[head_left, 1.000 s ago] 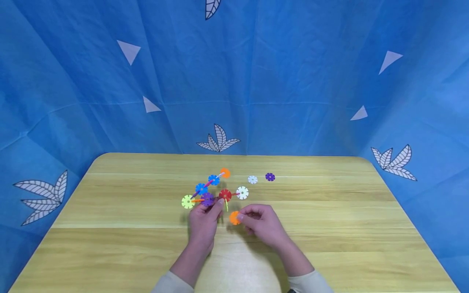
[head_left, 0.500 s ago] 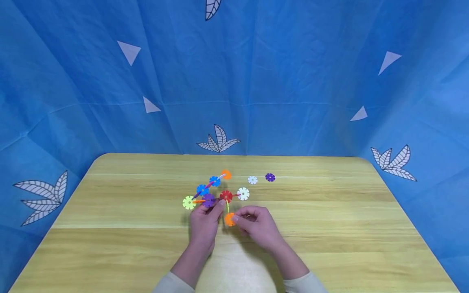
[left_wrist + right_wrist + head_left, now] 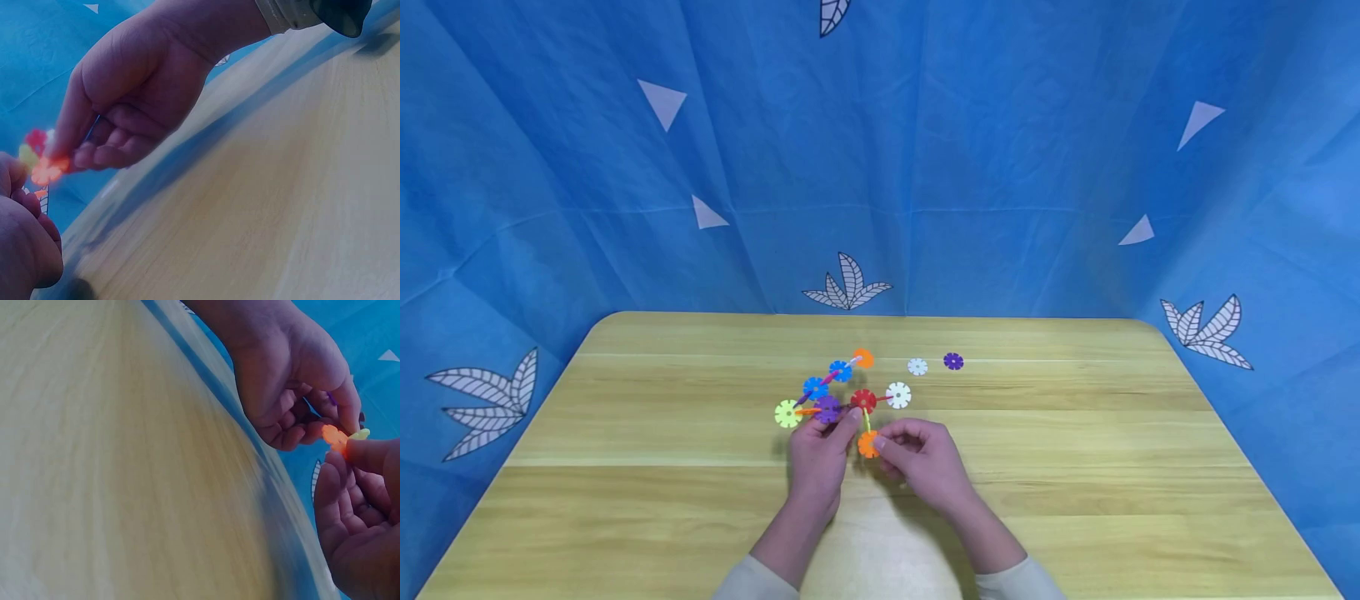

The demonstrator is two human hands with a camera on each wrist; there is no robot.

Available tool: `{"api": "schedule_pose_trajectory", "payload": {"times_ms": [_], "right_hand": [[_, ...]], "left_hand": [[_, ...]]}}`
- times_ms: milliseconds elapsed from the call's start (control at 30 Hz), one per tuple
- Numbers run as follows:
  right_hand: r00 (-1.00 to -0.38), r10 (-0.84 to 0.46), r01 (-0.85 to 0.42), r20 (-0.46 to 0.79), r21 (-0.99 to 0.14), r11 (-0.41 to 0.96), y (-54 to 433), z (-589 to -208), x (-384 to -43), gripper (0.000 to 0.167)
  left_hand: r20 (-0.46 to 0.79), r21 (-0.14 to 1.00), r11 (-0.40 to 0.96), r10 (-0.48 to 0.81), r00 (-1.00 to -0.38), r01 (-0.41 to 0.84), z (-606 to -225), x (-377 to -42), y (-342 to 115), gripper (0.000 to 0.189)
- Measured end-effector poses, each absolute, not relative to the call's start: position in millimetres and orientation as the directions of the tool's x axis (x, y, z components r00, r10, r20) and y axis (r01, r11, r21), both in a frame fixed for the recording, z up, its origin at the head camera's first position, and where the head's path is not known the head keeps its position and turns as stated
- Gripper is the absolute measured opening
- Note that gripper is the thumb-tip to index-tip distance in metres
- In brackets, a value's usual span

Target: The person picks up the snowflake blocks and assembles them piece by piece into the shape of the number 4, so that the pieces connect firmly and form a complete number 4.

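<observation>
A chain of notched plastic discs hangs above the table, gripped by my left hand [image 3: 817, 467] near the purple disc [image 3: 827, 409] and the red disc [image 3: 863, 401]. From the red disc, a yellow disc [image 3: 867, 419] seen edge-on points toward me, and a white disc [image 3: 898, 395] sits at the right end. Between thumb and fingers my right hand [image 3: 928, 467] pinches an orange disc [image 3: 868, 444], which meets the yellow one's near edge; whether their slots interlock I cannot tell. The chain's other arm runs from the lime disc [image 3: 787, 413] through blue discs [image 3: 816, 388] to another orange disc [image 3: 864, 358].
A loose pale disc [image 3: 917, 367] and a loose purple disc [image 3: 953, 361] lie on the wooden table [image 3: 1097, 467] behind the hands. A blue cloth [image 3: 1000, 167] with leaf and triangle prints hangs beyond the table's far edge.
My right hand has brought the orange disc leftward, from apart to against the yellow disc's near edge. My left hand and the chain have shifted only slightly.
</observation>
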State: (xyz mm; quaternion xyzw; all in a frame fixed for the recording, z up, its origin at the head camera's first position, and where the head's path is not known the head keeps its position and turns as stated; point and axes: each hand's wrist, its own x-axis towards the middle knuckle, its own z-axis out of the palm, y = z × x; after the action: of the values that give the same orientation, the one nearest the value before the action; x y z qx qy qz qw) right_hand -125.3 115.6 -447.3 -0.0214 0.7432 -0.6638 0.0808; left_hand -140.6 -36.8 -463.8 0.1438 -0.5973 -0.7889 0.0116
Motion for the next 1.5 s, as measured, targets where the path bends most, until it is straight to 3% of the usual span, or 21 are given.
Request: {"api": "schedule_pose_trajectory", "payload": {"times_ms": [233,400,767,1167,1500], "right_hand": [[-0.992,-0.092,0.077,-0.082,-0.996,0.051,110.2,-449.2,-123.5,0.016],[-0.995,-0.078,0.062,-0.059,-0.998,-0.029,108.1,-450.6,-122.2,0.03],[-0.99,-0.129,-0.056,0.063,-0.997,-0.055,106.1,-456.5,-120.5,0.057],[-0.982,-0.164,-0.079,0.095,-0.992,-0.102,103.5,-455.3,-118.4,0.058],[-0.968,-0.219,-0.126,0.123,-0.992,0.002,106.2,-453.9,-119.8,0.061]], "left_hand": [[-0.23,0.948,-0.268,-0.192,-0.954,-0.175,-462.7,-140.6,-36.8,0.021],[-0.242,0.943,-0.278,-0.197,-0.95,-0.183,-462.8,-141.6,-36.9,0.023],[-0.24,0.942,-0.283,-0.197,-0.951,-0.179,-459.6,-140.1,-36.8,0.018],[-0.222,0.948,-0.275,-0.199,-0.954,-0.163,-459.7,-140.5,-36.5,0.017],[-0.199,0.956,-0.253,-0.18,-0.963,-0.15,-460.2,-139.9,-36.9,0.015]]}}
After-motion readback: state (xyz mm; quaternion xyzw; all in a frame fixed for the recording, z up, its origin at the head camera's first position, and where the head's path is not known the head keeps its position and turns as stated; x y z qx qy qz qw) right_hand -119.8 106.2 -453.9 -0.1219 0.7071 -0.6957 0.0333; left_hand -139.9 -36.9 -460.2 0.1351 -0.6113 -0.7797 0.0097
